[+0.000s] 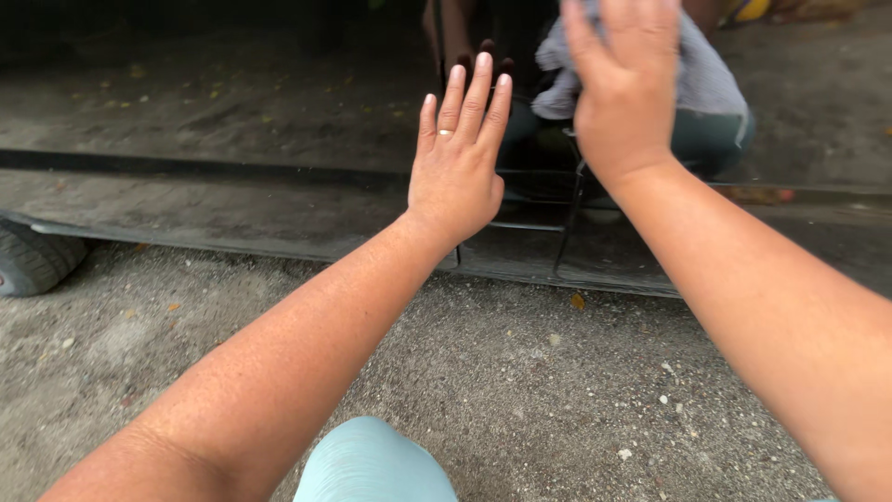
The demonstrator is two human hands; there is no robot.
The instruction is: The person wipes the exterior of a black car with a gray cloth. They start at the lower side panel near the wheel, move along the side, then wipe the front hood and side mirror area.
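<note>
My left hand (457, 158) is flat with its fingers together against a glossy black car body panel (232, 112); a ring shows on one finger. My right hand (624, 79) presses a grey cloth (706, 79) onto the same panel, higher and to the right. The shiny panel mirrors the ground, my fingertips and my crouched figure. A vertical door seam (569, 223) runs down between the two hands.
A car tyre (32, 260) sits at the far left under the sill. Gravelly dirt ground (520, 390) with small stones and a few fallen leaves spreads below the car. My knee in light blue fabric (372, 465) shows at the bottom edge.
</note>
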